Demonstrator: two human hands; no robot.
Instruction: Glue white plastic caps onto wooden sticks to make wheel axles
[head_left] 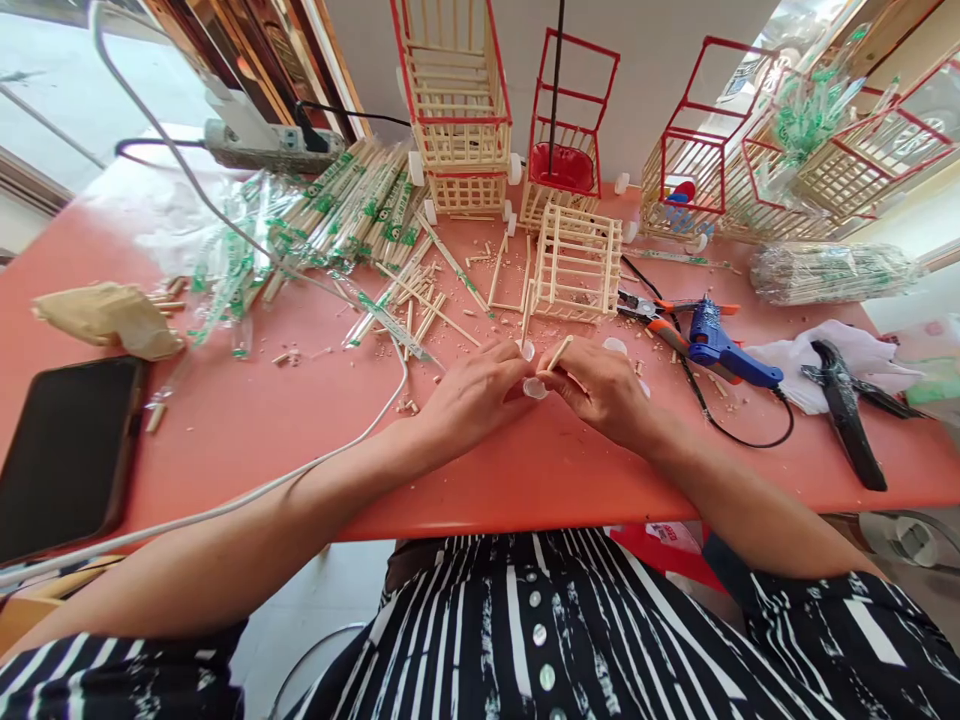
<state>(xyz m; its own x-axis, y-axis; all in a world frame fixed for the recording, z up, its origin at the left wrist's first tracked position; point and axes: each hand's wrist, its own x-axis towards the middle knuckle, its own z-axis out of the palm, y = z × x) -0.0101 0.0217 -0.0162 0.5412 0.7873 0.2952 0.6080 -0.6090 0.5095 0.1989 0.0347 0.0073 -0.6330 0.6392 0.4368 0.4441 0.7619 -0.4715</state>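
My left hand [480, 385] is closed near the table's front edge, its fingertips meeting those of my right hand. A small white plastic cap [535, 388] sits between the fingertips, and my left fingers appear to grip it. My right hand [604, 388] pinches a short wooden stick [559, 352], which slants up from the cap. Another white cap [528, 350] shows just behind my left fingers, beside a thin upright stick [527, 315]. Just beyond the hands stands a small basket frame [577, 265] of glued sticks. Fingers partly hide how stick and cap meet.
Finished stick carts with red trim [469, 120] line the back. Wrapped chopsticks [352, 205] and cut pieces [424, 310] lie left of centre. A blue glue gun [724, 350], pliers [637, 306] and black-taped tool [847, 410] are right. A white cable [330, 455] crosses near my left arm; a phone [71, 450] lies left.
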